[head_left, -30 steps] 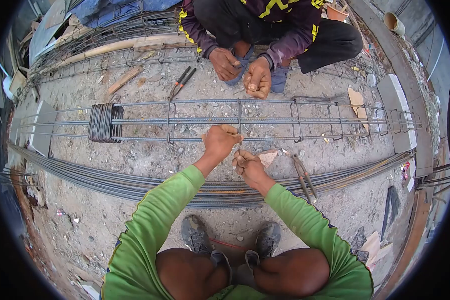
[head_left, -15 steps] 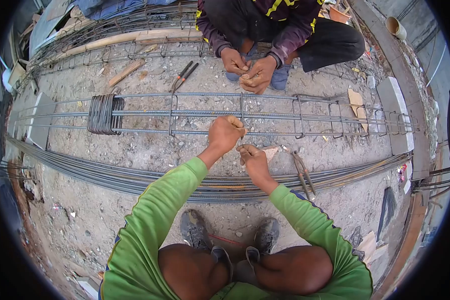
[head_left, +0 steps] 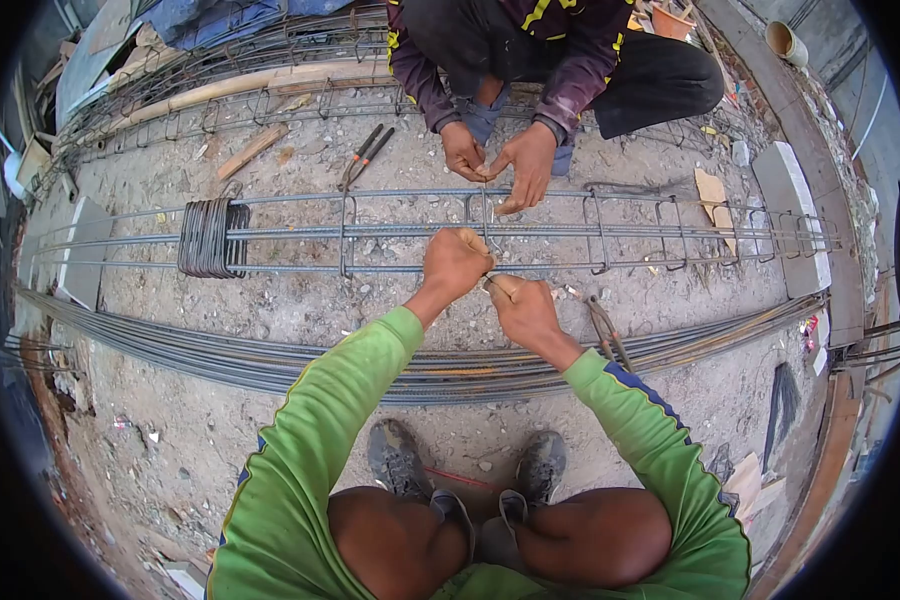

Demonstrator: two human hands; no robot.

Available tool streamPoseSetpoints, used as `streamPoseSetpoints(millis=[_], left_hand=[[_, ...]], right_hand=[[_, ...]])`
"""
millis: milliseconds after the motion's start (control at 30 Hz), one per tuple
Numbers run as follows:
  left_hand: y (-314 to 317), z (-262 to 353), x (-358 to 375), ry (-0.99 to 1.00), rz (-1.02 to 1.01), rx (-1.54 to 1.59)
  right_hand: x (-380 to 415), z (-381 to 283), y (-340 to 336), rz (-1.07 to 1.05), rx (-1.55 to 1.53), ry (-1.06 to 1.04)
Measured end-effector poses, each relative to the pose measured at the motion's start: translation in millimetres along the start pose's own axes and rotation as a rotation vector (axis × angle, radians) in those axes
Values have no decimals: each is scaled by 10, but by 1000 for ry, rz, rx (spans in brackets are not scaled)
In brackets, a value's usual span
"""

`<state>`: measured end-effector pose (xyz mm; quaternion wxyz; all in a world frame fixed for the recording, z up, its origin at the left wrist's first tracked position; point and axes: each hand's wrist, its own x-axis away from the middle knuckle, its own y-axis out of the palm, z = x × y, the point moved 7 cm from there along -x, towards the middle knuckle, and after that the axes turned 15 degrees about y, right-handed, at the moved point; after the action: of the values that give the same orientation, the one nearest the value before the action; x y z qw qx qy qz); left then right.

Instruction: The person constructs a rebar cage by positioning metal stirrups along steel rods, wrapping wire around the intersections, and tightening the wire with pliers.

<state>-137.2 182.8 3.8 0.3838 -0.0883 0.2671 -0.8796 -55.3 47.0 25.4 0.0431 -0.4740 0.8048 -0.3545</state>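
Long steel bars [head_left: 400, 231] run left to right, with square stirrups [head_left: 596, 232] around them. My left hand [head_left: 456, 262] is closed at the near bar, by a stirrup in the middle; what its fingers grip is hidden. Just right of it, my right hand [head_left: 526, 308] pinches a thin dark wire [head_left: 487, 281] below the near bar. A bunch of stirrups [head_left: 206, 238] hangs on the bars at the left. Pincers [head_left: 608, 332] lie near my right hand, partly behind my wrist.
Across the bars a co-worker [head_left: 560, 60] squats, both hands at the far bar. Other pincers [head_left: 367, 157] lie left of them. Loose bars [head_left: 270, 358] lie before my feet. Pale blocks [head_left: 792, 205] support the right end; a wood piece [head_left: 253, 151] lies on the ground.
My right hand has moved up and right, close to the near bar and my left hand. The co-worker's hands have come down to the far bar and spread slightly.
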Motion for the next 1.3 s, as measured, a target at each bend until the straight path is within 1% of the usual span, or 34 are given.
streamPoseSetpoints(millis=[67, 200, 300, 367, 400, 433, 467, 500, 567, 633, 667, 733, 767, 800, 833, 967, 1033, 1067, 1100, 1133, 1167, 1200, 1267, 1300], left_hand=[[0, 1, 4, 14, 6, 11], [-34, 33, -8, 8, 7, 48], [-1, -10, -25, -5, 11, 30], [26, -86, -38, -11, 11, 16], [24, -113, -29, -15, 37, 84], [24, -135, -19, -18, 62, 153], [32, -143, -15, -6, 51, 145], [26, -125, -9, 12, 49, 173], [19, -88, 19, 42, 42, 193], [-10, 39, 85, 165, 12, 183], [-23, 63, 115, 170, 12, 178], [10, 54, 188, 66, -46, 124], [33, 1, 208, 67, -40, 129], [44, 7, 201, 234, 7, 53], [39, 86, 221, 400, 54, -23], [125, 60, 313, 436, 88, -68], [104, 124, 371, 521, 209, -154], [107, 103, 378, 524, 202, -155], [107, 73, 375, 484, 184, -132], [116, 45, 378, 442, 167, -109], [119, 50, 384, 441, 165, -109], [110, 72, 385, 471, 173, -94], [97, 79, 383, 506, 171, -86], [96, 88, 387, 524, 185, -111]], right_hand=[[-50, -102, -77, 24, 154, -119], [-195, -96, -192, 48, 180, -123], [-335, -21, -225, 47, 226, -39], [-459, 65, -254, 12, 243, 104], [-510, 50, -276, 20, 230, 108], [-563, 79, -288, 9, 232, 178], [-607, 111, -303, -1, 234, 248], [-653, 106, -312, 10, 223, 251], [-738, 133, -327, 62, 368, 337], [-759, 74, -324, 71, 392, 351], [-765, 48, -323, 74, 427, 363], [-781, 23, -304, 78, 438, 356], [-782, 20, -294, 78, 456, 352], [-780, 26, -276, 80, 464, 348], [-776, 22, -255, 94, 502, 324], [-797, 44, -191, 159, 616, 250], [-755, 44, -211, 180, 632, 243], [-730, 39, -206, 196, 653, 230], [-700, 83, -190, 196, 652, 234], [-627, 48, -205, 278, 655, 115], [-536, 13, -217, 360, 653, -4], [-472, 74, -210, 362, 648, -1], [-253, 23, -198, 430, 524, -207], [-175, 41, -167, 432, 519, -204]])
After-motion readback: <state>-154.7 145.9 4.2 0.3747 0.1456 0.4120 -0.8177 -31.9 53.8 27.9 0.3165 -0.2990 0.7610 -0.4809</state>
